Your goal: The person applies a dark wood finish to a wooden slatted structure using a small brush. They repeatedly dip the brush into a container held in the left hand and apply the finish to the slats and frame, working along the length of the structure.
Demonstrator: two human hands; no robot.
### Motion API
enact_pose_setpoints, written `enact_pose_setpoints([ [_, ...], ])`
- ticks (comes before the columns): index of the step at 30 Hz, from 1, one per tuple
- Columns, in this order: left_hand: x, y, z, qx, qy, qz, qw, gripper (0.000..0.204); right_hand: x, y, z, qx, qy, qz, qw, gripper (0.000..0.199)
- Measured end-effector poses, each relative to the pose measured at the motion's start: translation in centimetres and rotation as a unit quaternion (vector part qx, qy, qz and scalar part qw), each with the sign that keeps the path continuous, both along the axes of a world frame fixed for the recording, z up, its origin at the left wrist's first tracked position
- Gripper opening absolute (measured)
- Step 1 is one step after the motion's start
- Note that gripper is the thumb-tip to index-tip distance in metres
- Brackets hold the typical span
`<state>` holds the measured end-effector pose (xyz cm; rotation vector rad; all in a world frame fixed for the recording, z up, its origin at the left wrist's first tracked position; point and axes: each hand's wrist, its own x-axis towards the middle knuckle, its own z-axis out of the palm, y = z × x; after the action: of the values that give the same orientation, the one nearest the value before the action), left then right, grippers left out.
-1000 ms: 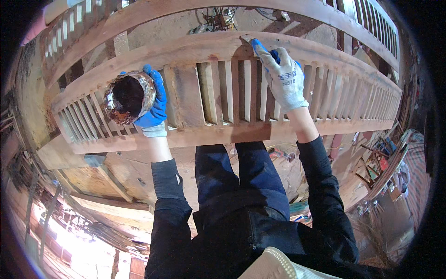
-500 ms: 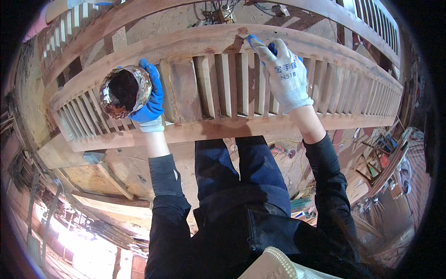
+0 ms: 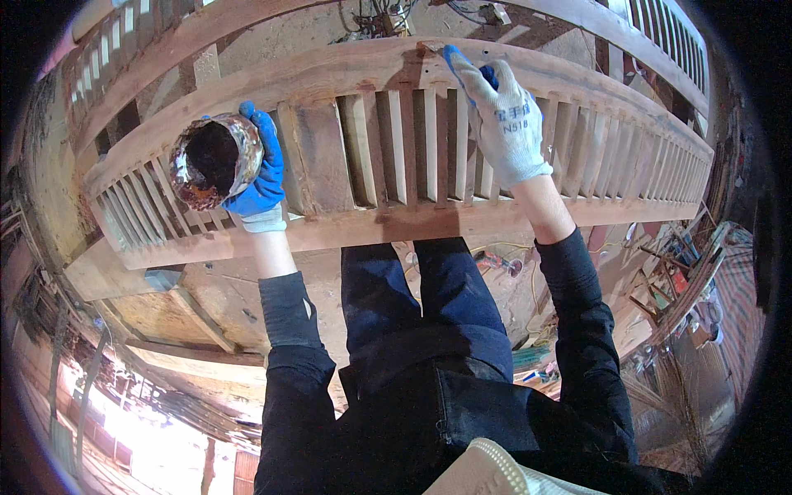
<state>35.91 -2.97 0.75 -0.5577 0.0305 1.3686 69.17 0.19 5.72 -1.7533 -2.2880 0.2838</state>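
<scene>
Upper left of frame, left hand (image 3: pixel 262 177) grips stained pot (image 3: pixel 213 160) w/ dark finish, right hand (image 3: pixel 503 115) grasps brush (image 3: pixel 488 76) at slatted wood panel's (image 3: pixel 388 148) top rail, top centre; coating looks barely started, most slats bare.

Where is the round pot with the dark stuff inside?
In the head view, the pot is on the person's left, gripped by the gloved left hand over the slatted wooden frame.

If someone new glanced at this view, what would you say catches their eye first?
Most striking is the long slatted wooden panel lying across the upper middle, with a darker wet-looking patch near its centre. The left hand, in a blue glove, holds a stained round container over its left part. The right hand, in a white and blue glove, presses on the panel's far rail.
</scene>
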Motion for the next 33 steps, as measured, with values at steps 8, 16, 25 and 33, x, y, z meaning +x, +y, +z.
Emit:
enact_pose_setpoints([
  [8,-0.2,-0.1,0.0,-0.011,-0.01,0.003,1.0,0.044,-0.1,0.1,1.2,0.0,-0.032,0.015,0.999,0.052],
  [16,0.0,-0.1,0.0,0.006,-0.008,0.008,1.0,0.045,-0.9,0.3,1.5,-0.033,-0.095,0.021,0.995,0.052],
  [25,-0.2,0.1,-0.5,-0.015,-0.013,0.008,1.0,0.049,0.0,0.1,0.6,-0.005,-0.097,0.016,0.995,0.044],
  [33,0.4,-0.1,-0.1,0.023,0.012,0.012,1.0,0.052,5.1,-1.1,1.3,-0.02,0.148,-0.081,0.985,0.04],
])
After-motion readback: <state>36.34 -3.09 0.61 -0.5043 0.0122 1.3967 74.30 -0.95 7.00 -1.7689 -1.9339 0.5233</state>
